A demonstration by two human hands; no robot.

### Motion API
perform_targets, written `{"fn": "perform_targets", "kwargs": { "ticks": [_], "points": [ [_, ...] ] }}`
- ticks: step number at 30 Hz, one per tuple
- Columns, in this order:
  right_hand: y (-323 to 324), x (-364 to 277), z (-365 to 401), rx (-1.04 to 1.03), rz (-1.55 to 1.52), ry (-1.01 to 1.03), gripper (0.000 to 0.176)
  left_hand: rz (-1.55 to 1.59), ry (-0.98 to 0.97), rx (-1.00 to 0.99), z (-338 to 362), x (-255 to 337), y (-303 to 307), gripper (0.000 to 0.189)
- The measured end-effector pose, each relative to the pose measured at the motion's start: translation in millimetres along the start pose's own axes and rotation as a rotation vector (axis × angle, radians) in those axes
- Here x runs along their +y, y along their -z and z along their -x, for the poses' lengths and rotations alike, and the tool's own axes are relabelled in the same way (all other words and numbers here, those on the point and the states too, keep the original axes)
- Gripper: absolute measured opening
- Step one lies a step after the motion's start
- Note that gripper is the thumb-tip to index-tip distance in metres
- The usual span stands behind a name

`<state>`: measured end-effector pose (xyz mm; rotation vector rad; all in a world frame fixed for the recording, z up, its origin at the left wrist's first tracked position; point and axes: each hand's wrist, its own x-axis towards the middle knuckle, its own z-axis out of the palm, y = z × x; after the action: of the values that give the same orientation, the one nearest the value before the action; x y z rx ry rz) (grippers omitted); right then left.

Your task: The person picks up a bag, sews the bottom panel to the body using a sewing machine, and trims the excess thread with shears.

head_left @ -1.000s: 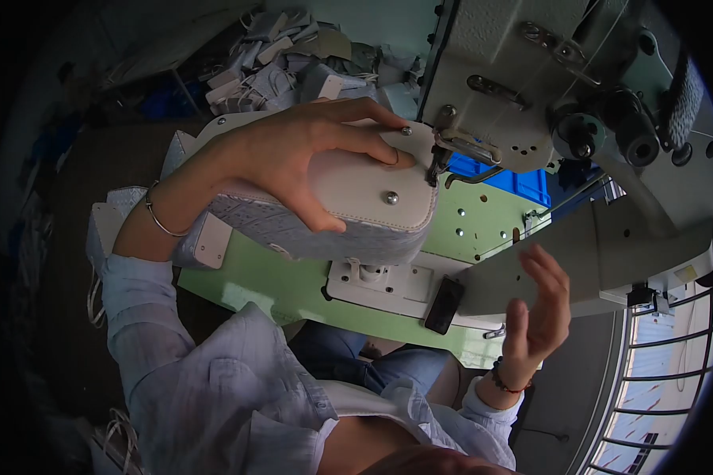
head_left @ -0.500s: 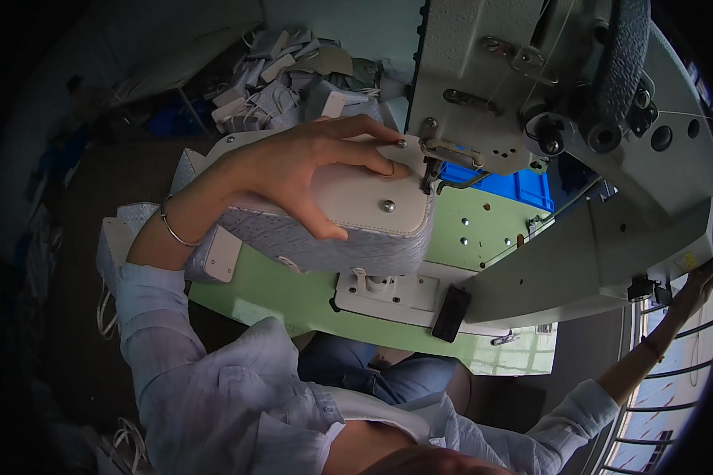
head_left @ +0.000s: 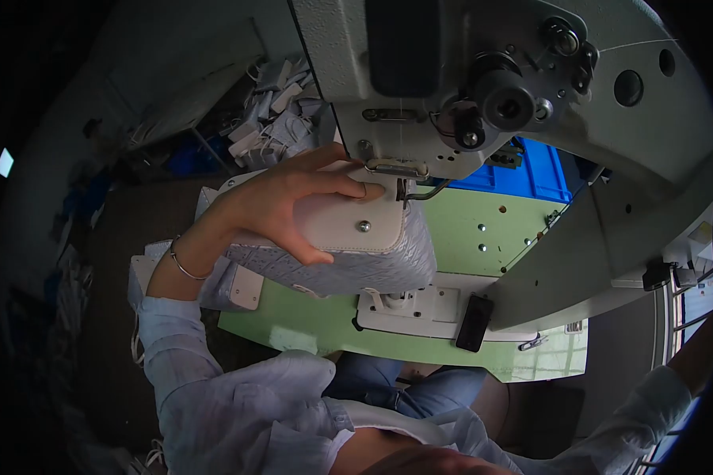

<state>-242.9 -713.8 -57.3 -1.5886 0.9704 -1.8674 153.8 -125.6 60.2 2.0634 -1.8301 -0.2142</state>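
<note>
My left hand (head_left: 281,198) lies on the white flat panel of a grey-blue quilted bag (head_left: 333,273), its fingers spread and the thumb near the panel's stitched edge. A ring is on one finger, and a bracelet circles the wrist. The panel's far corner is right beside the presser foot (head_left: 402,191) of a large sewing machine (head_left: 547,119). Round metal studs show on the panel. My right forearm reaches out at the lower right; the hand itself is lost beyond the dark edge of the view.
The green table (head_left: 309,321) carries a black phone (head_left: 474,322) beside the machine's white base plate (head_left: 420,317). Behind the machine is a blue crate (head_left: 543,170). Another bag (head_left: 242,285) stands at the left. Pale pieces (head_left: 277,119) are heaped at the back left.
The whole view has shifted, with the machine head now larger. My left hand is still spread on the bag. My right hand, visible earlier near the machine's right end, has gone out of view.
</note>
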Motion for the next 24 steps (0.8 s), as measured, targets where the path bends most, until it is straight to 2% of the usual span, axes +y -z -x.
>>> {"fn": "perform_targets", "kwargs": {
  "ticks": [8, 15, 16, 17, 18, 19, 22, 23, 24],
  "points": [
    [8.8, 5.2, 11.0, -0.007, -0.001, -0.062, 0.053, -0.081, -0.016, 0.064, 3.7, 10.5, -5.0, 0.079],
    [13.9, -16.1, 3.5, -0.047, -0.013, -0.036, 0.054, -0.14, -0.037, 0.233, 17.9, 19.6, -22.6, 0.079],
    [15.6, 21.5, 48.0, -0.045, 0.04, -0.117, 0.053, -0.154, -0.021, 0.256, 20.0, 21.2, -24.8, 0.079],
    [17.6, 43.5, 96.3, -0.095, 0.232, -0.24, 0.048, -0.152, -0.01, 0.281, 23.8, 24.6, -28.9, 0.079],
    [24.2, 108.8, 139.4, -0.15, 0.148, -0.212, 0.039, -0.142, 0.03, 0.321, 28.1, 29.6, -34.7, 0.08],
    [35.5, 142.7, 189.4, -0.294, 0.143, -0.284, 0.035, -0.132, 0.071, 0.358, 32.1, 34.9, -40.5, 0.082],
    [37.8, 168.3, 330.0, -0.442, 0.491, -0.321, 0.037, -0.176, 0.093, 0.488, 38.4, 44.5, -64.6, 0.084],
    [34.4, 146.0, 361.4, -0.503, 0.656, -0.31, 0.043, -0.178, 0.1, 0.491, 39.5, 45.4, -72.2, 0.084],
    [35.3, 157.3, 391.5, -0.449, 0.711, -0.257, 0.047, -0.203, 0.111, 0.54, 39.7, 46.2, -81.5, 0.086]
  ]
}}
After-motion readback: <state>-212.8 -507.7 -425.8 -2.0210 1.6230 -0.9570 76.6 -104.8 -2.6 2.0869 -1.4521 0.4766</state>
